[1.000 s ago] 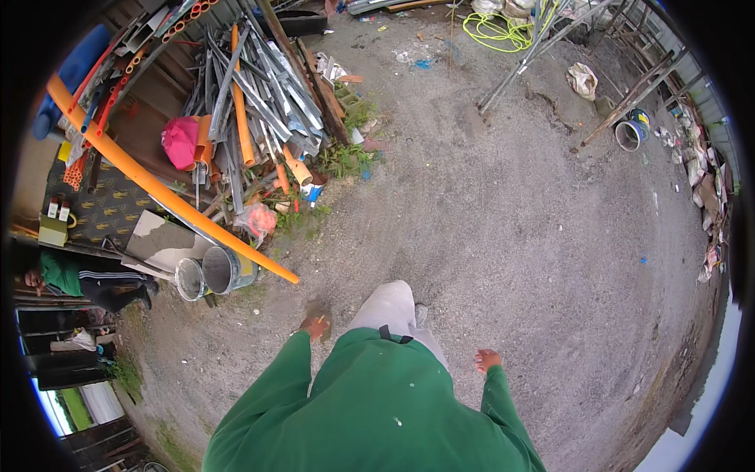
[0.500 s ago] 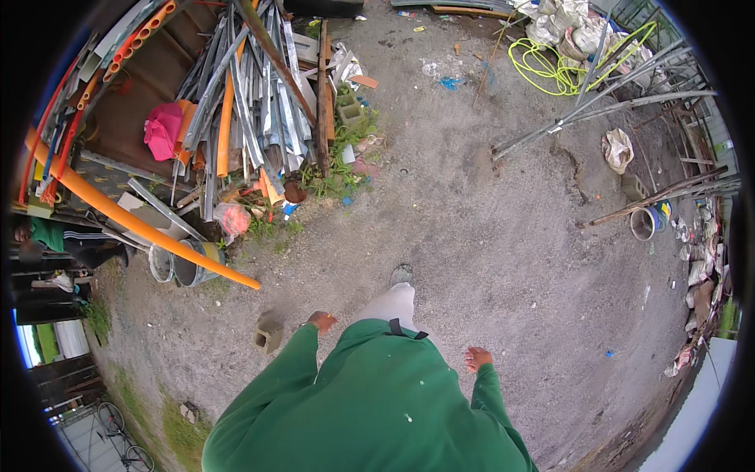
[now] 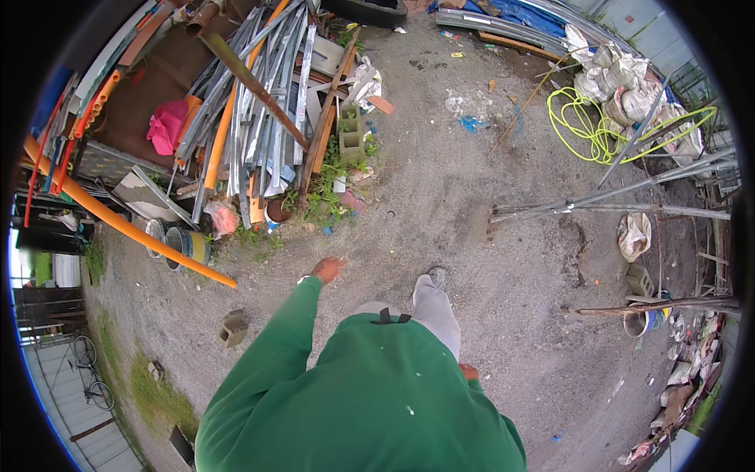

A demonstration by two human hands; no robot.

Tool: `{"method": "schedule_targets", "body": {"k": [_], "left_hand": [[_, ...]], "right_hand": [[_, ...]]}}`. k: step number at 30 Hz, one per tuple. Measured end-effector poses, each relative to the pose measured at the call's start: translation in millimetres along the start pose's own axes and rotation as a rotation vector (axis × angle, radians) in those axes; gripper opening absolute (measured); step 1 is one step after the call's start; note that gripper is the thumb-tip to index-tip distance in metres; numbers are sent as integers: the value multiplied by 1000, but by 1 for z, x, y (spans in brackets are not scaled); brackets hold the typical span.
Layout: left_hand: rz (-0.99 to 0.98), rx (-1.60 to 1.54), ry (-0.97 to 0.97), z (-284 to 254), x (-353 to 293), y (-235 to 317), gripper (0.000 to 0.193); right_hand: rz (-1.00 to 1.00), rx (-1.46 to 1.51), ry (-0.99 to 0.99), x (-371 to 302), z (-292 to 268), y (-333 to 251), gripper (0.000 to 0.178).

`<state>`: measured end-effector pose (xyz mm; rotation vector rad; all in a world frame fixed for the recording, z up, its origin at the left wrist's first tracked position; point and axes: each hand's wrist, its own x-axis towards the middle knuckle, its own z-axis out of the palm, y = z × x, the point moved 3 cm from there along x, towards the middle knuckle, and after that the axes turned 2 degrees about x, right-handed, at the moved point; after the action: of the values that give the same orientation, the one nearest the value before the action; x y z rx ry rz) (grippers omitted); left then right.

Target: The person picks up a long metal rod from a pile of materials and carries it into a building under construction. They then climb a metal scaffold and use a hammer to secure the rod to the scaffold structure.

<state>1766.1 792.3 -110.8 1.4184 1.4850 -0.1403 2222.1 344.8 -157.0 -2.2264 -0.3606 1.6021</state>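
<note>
My left hand reaches forward over the gravel, its fingers stretched out and holding nothing. It touches no object; a grey concrete block lies on the ground to its left. Low beside my right thigh, my right hand shows only in part, and its fingers are hidden. Both arms wear green sleeves. My right leg in light trousers is out in front, with its shoe on the gravel.
Metal profiles and a long orange pipe lie at the left, near two buckets. A yellow-green hose and white sacks sit at the far right. Poles jut in from the right, above another bucket.
I have stepped forward, and my right foot now leads. My left hand has swung forward, while my right hand has dropped back beside my thigh. The piles have shifted nearer in view.
</note>
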Motion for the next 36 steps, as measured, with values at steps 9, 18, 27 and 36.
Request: {"method": "schedule_targets", "body": {"k": [9, 18, 27, 36], "left_hand": [[-417, -507, -102, 108, -33, 25, 33], [-370, -166, -261, 139, 66, 124, 39], [-298, -350, 246, -36, 296, 283, 35], [-186, -368, 607, -183, 409, 361, 32]], "right_hand": [[-140, -261, 121, 189, -266, -207, 19], [-540, -608, 131, 312, -287, -488, 21], [184, 43, -359, 363, -283, -607, 21], [231, -154, -220, 443, -304, -766, 20]]}}
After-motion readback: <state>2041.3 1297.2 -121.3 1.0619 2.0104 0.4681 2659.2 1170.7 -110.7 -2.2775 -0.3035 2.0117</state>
